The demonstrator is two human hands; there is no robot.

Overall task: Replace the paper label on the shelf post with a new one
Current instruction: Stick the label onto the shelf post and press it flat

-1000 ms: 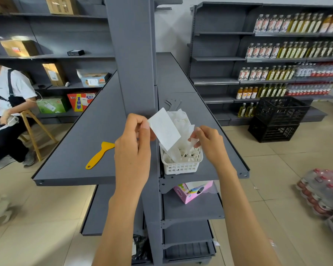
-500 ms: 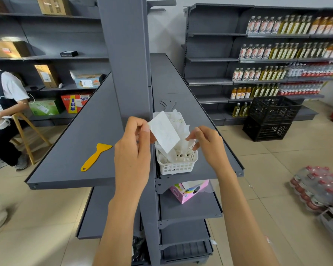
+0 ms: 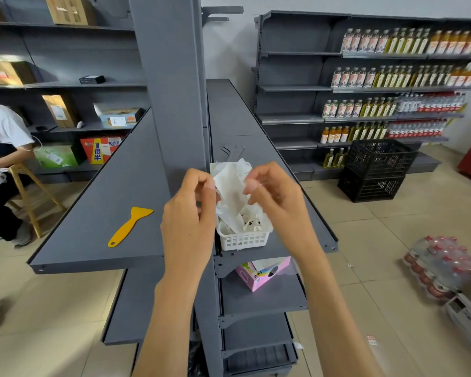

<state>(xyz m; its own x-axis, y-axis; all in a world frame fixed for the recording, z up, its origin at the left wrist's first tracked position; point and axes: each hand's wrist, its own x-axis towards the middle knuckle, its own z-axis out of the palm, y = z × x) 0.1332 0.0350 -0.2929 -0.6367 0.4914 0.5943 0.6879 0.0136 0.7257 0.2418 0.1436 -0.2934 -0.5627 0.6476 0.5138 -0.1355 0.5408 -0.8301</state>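
Nearest, the left hand [image 3: 188,213] and the right hand [image 3: 275,197] are raised in front of the shelf post [image 3: 172,91]. Both pinch with narrow fingers a white paper sheet [image 3: 230,186], probably the new label with its backing, though the blur makes this uncertain. Just behind, the white basket [image 3: 244,239] holds crumpled paper. On the shelf to the left lies the yellow scraper [image 3: 129,225]. The post looks bare, so I judge that sticking remains.
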